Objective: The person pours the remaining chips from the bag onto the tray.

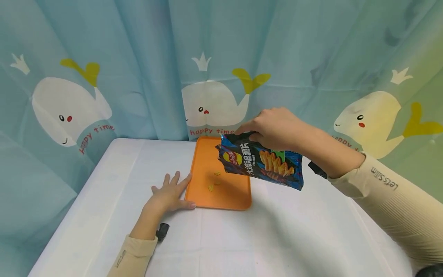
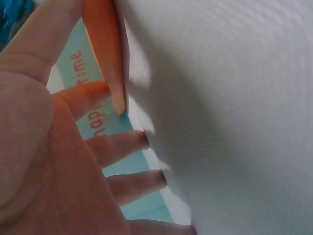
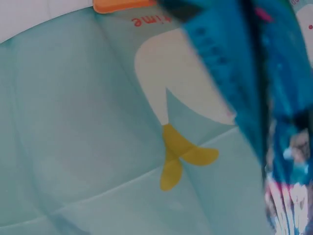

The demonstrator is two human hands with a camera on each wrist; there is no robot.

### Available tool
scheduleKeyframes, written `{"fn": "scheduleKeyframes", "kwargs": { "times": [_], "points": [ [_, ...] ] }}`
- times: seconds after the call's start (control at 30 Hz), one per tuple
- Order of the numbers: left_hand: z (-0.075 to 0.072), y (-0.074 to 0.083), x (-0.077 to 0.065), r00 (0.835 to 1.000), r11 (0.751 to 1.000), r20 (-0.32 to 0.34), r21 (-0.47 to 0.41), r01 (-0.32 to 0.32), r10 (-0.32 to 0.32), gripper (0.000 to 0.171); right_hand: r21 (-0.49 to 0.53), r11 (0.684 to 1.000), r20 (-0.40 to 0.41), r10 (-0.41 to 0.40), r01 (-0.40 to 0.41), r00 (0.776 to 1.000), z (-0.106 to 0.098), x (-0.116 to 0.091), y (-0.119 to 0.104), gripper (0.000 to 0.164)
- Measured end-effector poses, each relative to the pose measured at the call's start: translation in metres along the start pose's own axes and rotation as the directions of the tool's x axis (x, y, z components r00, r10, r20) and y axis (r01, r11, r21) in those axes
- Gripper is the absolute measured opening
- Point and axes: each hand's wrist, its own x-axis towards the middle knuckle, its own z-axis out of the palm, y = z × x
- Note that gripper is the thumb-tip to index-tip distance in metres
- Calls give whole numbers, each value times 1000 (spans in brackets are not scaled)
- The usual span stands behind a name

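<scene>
My right hand (image 1: 275, 129) grips a dark blue bag of potato chips (image 1: 242, 157) by its upper edge, holding it tilted above an orange tray (image 1: 200, 165). The bag's left end hangs over the tray, and its blue back (image 3: 288, 98) fills the right side of the right wrist view. A few small yellow chips (image 1: 211, 187) lie on the tray. My left hand (image 1: 169, 194) has its fingers spread at the tray's left front corner. In the left wrist view, the thumb and index finger (image 2: 80, 98) touch the tray's edge while the other fingertips rest on the white tabletop.
The tray lies on a white-covered table (image 1: 221, 238). Behind the table hangs a light blue curtain (image 1: 145, 69) printed with white whales. Dark wrist-camera mounts (image 1: 162, 232) sit at both wrists.
</scene>
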Motion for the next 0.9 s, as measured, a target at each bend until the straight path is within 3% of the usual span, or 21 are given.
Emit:
{"fn": "scheduleKeyframes", "kwargs": {
  "times": [0.9],
  "points": [
    [-2,1,0,1000,1000,5,-6,-3,3,107,2,1000,-33,-9,9,999,5,-5,-2,33]
  ]
}}
